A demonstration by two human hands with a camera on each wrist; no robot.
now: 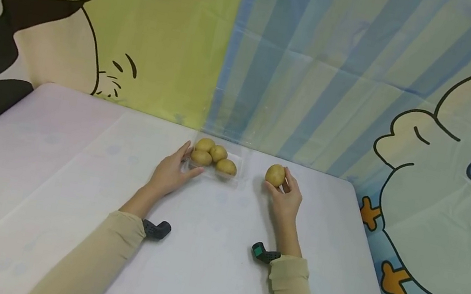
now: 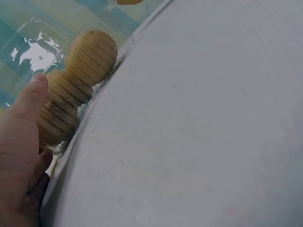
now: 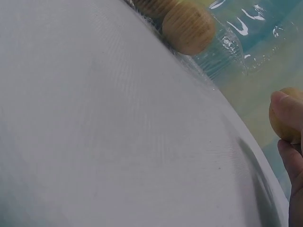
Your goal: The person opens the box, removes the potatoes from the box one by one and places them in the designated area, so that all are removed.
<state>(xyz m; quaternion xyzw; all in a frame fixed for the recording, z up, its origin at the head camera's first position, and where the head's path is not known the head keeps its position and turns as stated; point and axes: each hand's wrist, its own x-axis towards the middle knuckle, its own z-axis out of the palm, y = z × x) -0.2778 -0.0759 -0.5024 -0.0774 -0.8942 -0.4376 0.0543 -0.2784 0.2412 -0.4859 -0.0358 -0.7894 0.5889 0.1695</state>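
Observation:
Near the back of the table, a clear plastic container (image 1: 238, 162) holds several yellow-brown potatoes (image 1: 201, 157). My left hand (image 1: 168, 173) grips its left end, thumb at the near side and fingers round the far side. In the left wrist view the thumb (image 2: 35, 90) lies against the container wall, beside the potatoes (image 2: 92, 56). To the right of the container, my right hand (image 1: 288, 198) pinches one potato (image 1: 275, 174) between thumb and fingers. The right wrist view catches this potato (image 3: 278, 118) only partly, at its right edge.
A white cloth covers the table (image 1: 197, 256). Behind it hangs a printed curtain (image 1: 316, 66) with stripes and cartoon animals, close to the container. Dark devices (image 1: 156, 230) sit at both wrists, by the beige sleeves (image 1: 93, 258).

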